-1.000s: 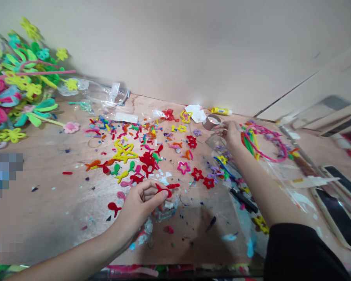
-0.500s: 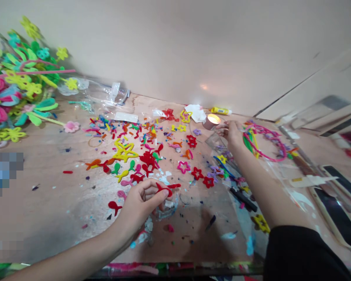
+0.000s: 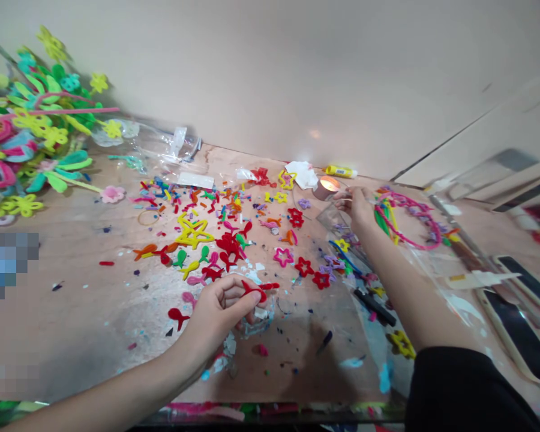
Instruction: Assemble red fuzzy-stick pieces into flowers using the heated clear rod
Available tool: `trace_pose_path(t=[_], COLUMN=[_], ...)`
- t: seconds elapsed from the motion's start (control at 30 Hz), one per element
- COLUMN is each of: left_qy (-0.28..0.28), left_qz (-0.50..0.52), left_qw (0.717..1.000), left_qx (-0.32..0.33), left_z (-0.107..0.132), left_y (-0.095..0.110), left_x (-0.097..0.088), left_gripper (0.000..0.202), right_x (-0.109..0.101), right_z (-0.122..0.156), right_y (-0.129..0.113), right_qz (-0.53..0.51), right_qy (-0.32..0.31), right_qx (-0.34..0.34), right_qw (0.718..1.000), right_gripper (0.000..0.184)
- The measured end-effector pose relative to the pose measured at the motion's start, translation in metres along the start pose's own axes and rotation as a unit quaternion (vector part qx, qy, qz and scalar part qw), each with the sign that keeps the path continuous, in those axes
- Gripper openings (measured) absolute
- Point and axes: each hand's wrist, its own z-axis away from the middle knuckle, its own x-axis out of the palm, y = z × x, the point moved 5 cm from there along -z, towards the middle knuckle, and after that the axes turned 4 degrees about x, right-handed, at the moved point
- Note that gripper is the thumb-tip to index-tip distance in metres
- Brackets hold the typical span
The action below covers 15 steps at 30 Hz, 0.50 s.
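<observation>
My left hand (image 3: 227, 306) is closed, pinching a red fuzzy pipe-cleaner shape (image 3: 255, 292) between thumb and fingers, low over the table. One thin red end sticks out to the right. Farther back, my right hand (image 3: 356, 207) is held with its fingertips close to the right side of a lit candle (image 3: 326, 187) in a small cup. Those fingers are bent together; whatever they grip is too small to make out. Around my left hand lie red fish-like loops (image 3: 179, 318), a yellow star (image 3: 193, 231) and red flower outlines (image 3: 303, 266).
Fuzzy flowers (image 3: 58, 165) are heaped at the left. A glue stick (image 3: 341, 171) lies behind the candle against the wall. Pink and green pipe-cleaner rings (image 3: 414, 243), a black pen-like stick (image 3: 374, 306) and phones (image 3: 517, 330) are at the right. Coloured snippets (image 3: 225, 201) litter the middle.
</observation>
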Motion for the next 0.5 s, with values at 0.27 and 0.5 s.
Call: trace_pose_path(t=[0.27,0.5], left_qy=[-0.002,0.002], left_qz=[-0.002,-0.002], left_qw=[1.0,1.0], left_qx=[0.0,-0.009], left_z=[-0.0007,-0.0002], left_y=[0.0002,0.0019], left_x=[-0.0002,0.0006], left_gripper=[0.023,0.027], right_x=[0.0011,0.0016], right_z=[-0.0016,-0.0031], right_y=[0.0015,0.0026], right_qz=[0.003,0.002], right_qy=[-0.002,-0.003], right_qx=[-0.001,-0.006], right_qw=[1.0,1.0], right_gripper=[0.015,0.013])
